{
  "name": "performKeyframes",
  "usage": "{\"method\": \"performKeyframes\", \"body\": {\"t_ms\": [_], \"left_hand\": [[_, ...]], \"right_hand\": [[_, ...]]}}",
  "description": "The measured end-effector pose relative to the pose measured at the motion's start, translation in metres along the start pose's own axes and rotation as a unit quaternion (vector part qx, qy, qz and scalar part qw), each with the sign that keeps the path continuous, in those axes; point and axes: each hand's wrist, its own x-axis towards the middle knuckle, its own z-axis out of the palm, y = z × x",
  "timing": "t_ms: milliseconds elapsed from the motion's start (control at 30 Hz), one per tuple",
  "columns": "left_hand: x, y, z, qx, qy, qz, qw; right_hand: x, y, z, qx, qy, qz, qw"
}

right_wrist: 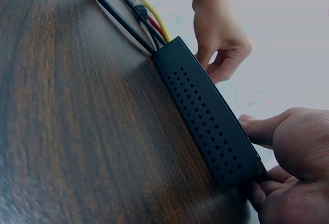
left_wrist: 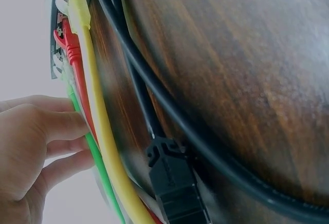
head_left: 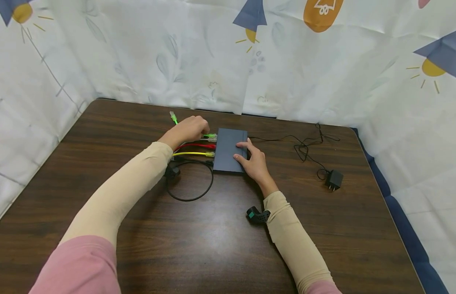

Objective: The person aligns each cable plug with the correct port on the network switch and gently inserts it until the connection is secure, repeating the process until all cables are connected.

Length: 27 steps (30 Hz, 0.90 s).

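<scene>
A flat dark network switch lies on the table, its vented side facing the right wrist view. My left hand pinches a green network cable just behind its plug, at the switch's left side. Beside it, a red cable and a yellow cable run into the same side, with a whitish plug close to the green one. My right hand grips the switch at its right edge, the thumb on top and the fingers around the side.
A black cable loops on the table before the switch, near a black connector. On the right lies a black power adapter with its thin tangled cord. A loose green plug points up behind my left hand.
</scene>
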Motion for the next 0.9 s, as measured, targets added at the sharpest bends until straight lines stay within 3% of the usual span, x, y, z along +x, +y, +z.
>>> {"method": "performKeyframes", "body": {"t_ms": [900], "left_hand": [[0.0041,-0.0041,0.0052,0.006,0.003,-0.007,1.0]], "right_hand": [[0.0014,0.0014,0.0005,0.006,-0.001,-0.01,0.9999]]}}
